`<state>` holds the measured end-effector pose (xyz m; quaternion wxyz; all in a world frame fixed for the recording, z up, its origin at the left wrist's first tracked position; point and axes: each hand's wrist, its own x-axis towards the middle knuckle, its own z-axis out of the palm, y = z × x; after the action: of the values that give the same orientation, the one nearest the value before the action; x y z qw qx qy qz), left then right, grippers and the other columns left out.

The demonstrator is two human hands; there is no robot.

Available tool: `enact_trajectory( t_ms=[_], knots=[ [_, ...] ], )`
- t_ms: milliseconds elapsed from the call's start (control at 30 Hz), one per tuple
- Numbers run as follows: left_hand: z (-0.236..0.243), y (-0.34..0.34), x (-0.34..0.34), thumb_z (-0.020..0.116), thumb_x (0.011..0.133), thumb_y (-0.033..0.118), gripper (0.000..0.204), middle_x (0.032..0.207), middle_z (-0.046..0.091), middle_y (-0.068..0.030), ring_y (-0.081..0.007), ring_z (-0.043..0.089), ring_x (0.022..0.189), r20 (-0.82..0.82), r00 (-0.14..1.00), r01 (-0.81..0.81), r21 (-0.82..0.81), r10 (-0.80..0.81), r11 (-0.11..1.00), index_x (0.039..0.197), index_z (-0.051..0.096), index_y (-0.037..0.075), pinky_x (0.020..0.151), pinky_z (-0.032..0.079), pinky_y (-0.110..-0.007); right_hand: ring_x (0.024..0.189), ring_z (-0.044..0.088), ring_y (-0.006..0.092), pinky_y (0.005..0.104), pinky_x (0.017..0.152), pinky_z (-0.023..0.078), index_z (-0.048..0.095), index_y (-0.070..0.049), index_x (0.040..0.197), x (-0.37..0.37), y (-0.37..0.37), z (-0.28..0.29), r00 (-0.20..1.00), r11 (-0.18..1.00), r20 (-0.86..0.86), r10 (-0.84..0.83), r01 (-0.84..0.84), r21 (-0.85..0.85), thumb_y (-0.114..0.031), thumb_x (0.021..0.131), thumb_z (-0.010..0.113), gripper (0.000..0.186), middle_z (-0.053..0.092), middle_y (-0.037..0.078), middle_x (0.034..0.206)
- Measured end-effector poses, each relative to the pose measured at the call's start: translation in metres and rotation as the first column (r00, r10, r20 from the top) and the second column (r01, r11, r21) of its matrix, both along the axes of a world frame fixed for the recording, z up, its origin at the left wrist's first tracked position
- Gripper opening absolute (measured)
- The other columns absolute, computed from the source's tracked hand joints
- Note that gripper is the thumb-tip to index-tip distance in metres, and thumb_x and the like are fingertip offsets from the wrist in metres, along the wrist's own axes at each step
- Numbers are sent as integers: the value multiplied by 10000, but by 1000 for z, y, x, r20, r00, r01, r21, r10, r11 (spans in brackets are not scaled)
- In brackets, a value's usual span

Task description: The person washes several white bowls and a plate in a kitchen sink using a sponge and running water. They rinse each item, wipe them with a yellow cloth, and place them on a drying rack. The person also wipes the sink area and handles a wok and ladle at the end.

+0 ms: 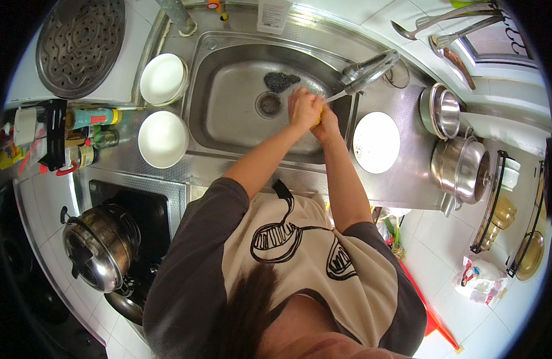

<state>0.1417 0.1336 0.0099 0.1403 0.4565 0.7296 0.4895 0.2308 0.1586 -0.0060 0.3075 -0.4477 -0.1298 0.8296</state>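
One sink (pixel 225 110) holds a dark clump (pixel 280 81); left hand (pixel 304 109) and right hand (pixel 328 122) share a grip around something yellow (pixel 318 117).

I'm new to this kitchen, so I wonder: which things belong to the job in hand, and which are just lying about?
Seemingly in use:
left hand
right hand
small yellow thing between the hands
faucet
sink

Seemingly just lying about:
perforated metal disc
pot on the stove
white bag

Two hands (pixel 306 109), one sink (pixel 228 113), one faucet (pixel 371 70), one white plate (pixel 376 142), perhaps three white bowls (pixel 163 139)
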Motion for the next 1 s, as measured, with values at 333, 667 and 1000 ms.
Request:
enact_trajectory(
  t_ms=[333, 667, 1000],
  knots=[
    [22, 24, -27, 662, 796, 336, 475, 529, 444, -82, -196, 407, 512, 325, 919, 295, -191, -223, 936, 525, 479, -8, 510, 359, -370, 882, 583, 101, 265, 790, 450, 592, -4, 1104, 22, -18, 19, 732, 587, 678, 69, -579, 566, -114, 826, 644, 303, 642, 54, 932],
    [-19, 19, -62, 648, 784, 405, 432, 642, 600, -159, -295, 579, 596, 273, 962, 83, -347, 17, 934, 680, 605, -13, 563, 437, -378, 634, 475, 54, 214, 585, 392, 656, 37, 928, 20, -2, 63, 705, 613, 694, -147, -485, 623, -159, 886, 585, 213, 583, -16, 701],
    [-1, -1, -30, 507, 883, 151, 307, 1021, 621, -69, -139, 598, 865, 738, 609, 436, -6, -290, 900, 1109, 577, -44, 759, 464, -253, 688, 556, 89, 209, 586, 446, 594, -3, 1052, 12, 3, 86, 989, 880, 137, -48, -23, 474, -124, 927, 510, 194, 605, 30, 852]
  ],
)
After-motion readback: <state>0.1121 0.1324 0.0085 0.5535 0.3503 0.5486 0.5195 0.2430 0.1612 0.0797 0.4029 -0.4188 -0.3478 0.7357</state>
